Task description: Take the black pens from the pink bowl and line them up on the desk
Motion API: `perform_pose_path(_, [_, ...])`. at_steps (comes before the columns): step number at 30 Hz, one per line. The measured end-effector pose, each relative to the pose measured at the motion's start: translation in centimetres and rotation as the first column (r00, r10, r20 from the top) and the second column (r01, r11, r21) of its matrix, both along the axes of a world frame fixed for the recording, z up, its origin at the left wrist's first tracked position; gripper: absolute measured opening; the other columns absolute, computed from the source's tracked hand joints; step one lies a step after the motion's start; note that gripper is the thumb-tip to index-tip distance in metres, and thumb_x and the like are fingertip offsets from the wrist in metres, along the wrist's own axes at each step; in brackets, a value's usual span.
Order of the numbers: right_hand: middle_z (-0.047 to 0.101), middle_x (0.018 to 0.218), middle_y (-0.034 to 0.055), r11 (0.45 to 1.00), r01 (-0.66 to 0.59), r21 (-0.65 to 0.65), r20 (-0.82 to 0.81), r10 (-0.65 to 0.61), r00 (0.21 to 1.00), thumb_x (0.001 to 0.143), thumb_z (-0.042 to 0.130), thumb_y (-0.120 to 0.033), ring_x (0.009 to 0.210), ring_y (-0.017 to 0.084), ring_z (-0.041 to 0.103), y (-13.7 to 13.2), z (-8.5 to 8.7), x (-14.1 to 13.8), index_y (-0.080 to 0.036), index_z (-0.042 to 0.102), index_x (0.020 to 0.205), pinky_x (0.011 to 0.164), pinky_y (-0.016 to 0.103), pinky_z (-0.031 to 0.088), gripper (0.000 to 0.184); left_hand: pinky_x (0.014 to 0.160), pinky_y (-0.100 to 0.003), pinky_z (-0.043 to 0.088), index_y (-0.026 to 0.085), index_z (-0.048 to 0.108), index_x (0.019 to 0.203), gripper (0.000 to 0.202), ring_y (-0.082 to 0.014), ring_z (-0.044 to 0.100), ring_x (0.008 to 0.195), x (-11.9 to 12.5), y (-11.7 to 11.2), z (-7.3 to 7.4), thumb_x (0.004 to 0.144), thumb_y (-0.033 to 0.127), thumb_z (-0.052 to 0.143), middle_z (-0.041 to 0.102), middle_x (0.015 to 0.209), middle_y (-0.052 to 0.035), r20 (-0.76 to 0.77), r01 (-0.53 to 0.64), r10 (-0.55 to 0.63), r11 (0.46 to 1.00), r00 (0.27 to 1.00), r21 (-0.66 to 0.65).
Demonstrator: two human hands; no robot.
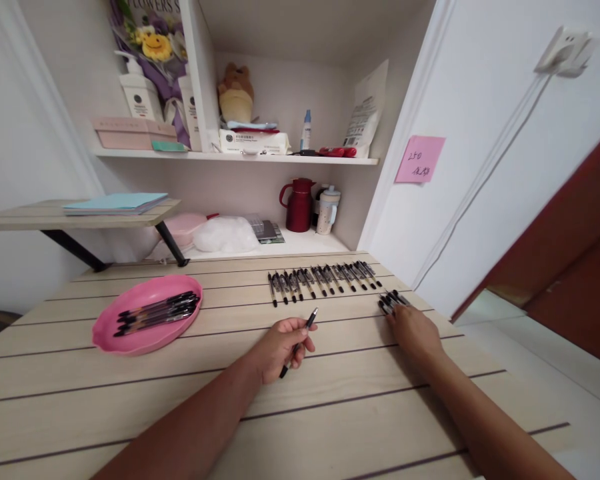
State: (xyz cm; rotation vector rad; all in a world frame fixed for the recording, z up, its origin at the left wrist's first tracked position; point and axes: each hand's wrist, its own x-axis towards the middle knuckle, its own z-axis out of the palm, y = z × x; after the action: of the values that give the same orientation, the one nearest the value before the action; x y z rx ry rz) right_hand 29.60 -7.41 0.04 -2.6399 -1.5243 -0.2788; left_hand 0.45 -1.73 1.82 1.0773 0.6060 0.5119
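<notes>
My left hand (283, 347) is closed around a pen (311, 319) above the middle of the table. The pen slants, with its pale pointed tip up and away and its black end down toward me. My right hand (414, 330) reaches to a small pile of black pieces (391, 300) at the right, touching or just over it. Its fingertips are hidden, and the pieces are too small to name. Beyond my hands, a long row of black-and-clear pens (324, 280) lies side by side. More pens (157, 313) lie in a pink dish (130, 348) at the left.
A small raised shelf (20, 217) on black legs holds blue-covered paper (115, 203) at the back left. Behind the table stand a red jug (299, 205), a pale cup (329, 210) and a white plastic bag (226, 235). The table's right edge drops to the floor.
</notes>
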Motion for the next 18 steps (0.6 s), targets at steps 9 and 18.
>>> perform_pose_path(9, [0.062,0.087,0.0134,0.994,0.025,0.102,-0.039,-0.021,0.999,0.081,0.043,-0.031,0.080,0.024,0.060,0.0,0.7,-0.5,-0.016,0.057,0.082,0.061,0.030,0.038,0.020,0.037,-0.018,0.025,0.013,0.054,0.093,0.029,-0.0032,0.042,0.039,-0.1,0.0,-0.1,0.071,0.031,0.060,0.058,0.065,-0.0005,0.012,0.015,-0.015,1.000,1.000,0.011])
perform_pose_path(18, [0.061,0.062,0.0015,0.915,0.002,0.402,-0.907,0.398,0.139,0.067,0.056,-0.055,0.054,0.012,0.051,0.9,3.2,-12.1,-0.017,0.057,0.068,0.049,0.023,0.035,0.038,0.038,-0.017,0.029,0.015,0.049,0.078,0.024,-0.0041,0.045,0.039,0.2,-0.5,0.1,0.065,0.029,0.064,0.057,0.061,0.0014,-0.010,-0.046,0.046,0.999,0.999,-0.004])
